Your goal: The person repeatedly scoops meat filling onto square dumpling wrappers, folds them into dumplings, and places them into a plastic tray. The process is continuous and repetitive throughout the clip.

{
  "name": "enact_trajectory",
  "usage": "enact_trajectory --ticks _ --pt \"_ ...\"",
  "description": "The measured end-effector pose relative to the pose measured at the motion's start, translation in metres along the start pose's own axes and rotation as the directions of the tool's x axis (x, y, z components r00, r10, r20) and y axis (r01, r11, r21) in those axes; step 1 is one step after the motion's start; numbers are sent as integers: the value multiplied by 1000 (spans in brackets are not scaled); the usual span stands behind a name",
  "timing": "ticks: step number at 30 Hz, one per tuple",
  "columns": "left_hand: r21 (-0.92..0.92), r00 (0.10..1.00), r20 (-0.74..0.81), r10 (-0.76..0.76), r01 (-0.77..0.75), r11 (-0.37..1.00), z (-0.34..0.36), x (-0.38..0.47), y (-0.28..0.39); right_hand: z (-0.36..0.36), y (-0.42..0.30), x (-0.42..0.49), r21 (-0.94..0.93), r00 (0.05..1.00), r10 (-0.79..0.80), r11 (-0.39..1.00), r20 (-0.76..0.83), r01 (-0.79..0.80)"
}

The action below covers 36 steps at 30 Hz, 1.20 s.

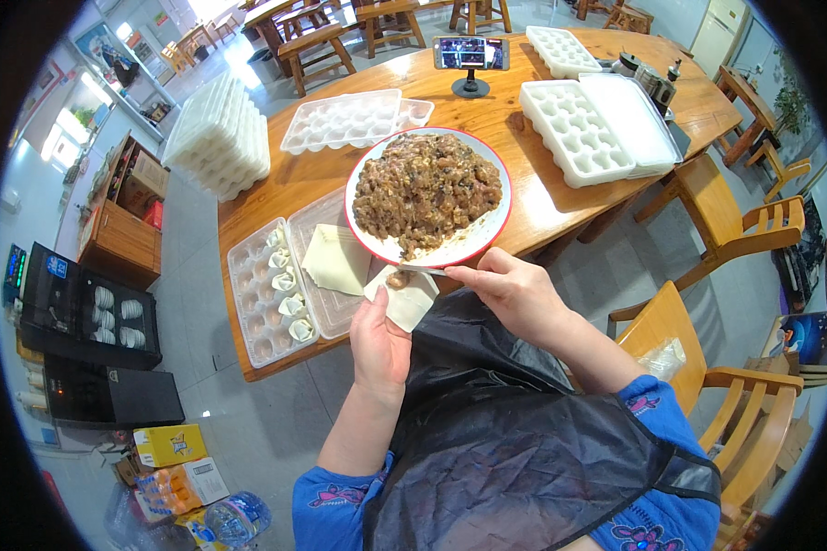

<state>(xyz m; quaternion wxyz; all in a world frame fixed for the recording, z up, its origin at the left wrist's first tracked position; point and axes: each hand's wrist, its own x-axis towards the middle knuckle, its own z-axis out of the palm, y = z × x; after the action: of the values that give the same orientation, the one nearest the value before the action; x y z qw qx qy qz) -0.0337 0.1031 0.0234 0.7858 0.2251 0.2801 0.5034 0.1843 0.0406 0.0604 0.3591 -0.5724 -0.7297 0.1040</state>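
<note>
My left hand (pixel 380 344) holds a square dough wrapper (pixel 411 305) with a small lump of filling (pixel 398 278) near its upper edge. In my right hand (pixel 517 293) is a thin utensil (pixel 420 270), its far end at the wrapper, beside the plate's near rim. A large red-rimmed white plate (pixel 506 206) bears a mound of minced filling (pixel 427 186). Left of it, a stack of square wrappers (pixel 336 258) lies on a clear plastic lid (pixel 331 324). Folded dumplings (pixel 291 306) fill one column of a compartmented plastic tray (pixel 248 348) farther left.
Stacked white trays (pixel 220 138) stand at the table's left edge. Clear trays (pixel 344 117) lie behind the plate; more white trays (pixel 575 131) are on the right. A phone on a stand (pixel 471 55) faces me. Wooden chairs (pixel 668 337) stand right of the table (pixel 537 227).
</note>
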Motion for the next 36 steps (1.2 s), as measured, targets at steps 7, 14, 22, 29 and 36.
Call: enact_trajectory --ticks 7,14,22,29,36 --pt "-59 1000 20 -16 17 998 -5 1 -2 5 9 4 -17 996 -13 1000 -89 12" --pt "-69 1000 -20 -9 7 998 -6 -1 -2 -8 0 0 5 1000 -26 1000 0 26" --pt "-72 1000 -7 -28 28 997 -5 1 -2 2 9 3 6 998 28 1000 -57 -27" --pt "-69 1000 -7 -11 10 998 -3 -1 -2 4 6 -2 60 999 -20 998 34 18" --pt "-71 1000 -7 -10 10 997 -5 0 -5 11 12 4 10 997 -69 998 -36 69"
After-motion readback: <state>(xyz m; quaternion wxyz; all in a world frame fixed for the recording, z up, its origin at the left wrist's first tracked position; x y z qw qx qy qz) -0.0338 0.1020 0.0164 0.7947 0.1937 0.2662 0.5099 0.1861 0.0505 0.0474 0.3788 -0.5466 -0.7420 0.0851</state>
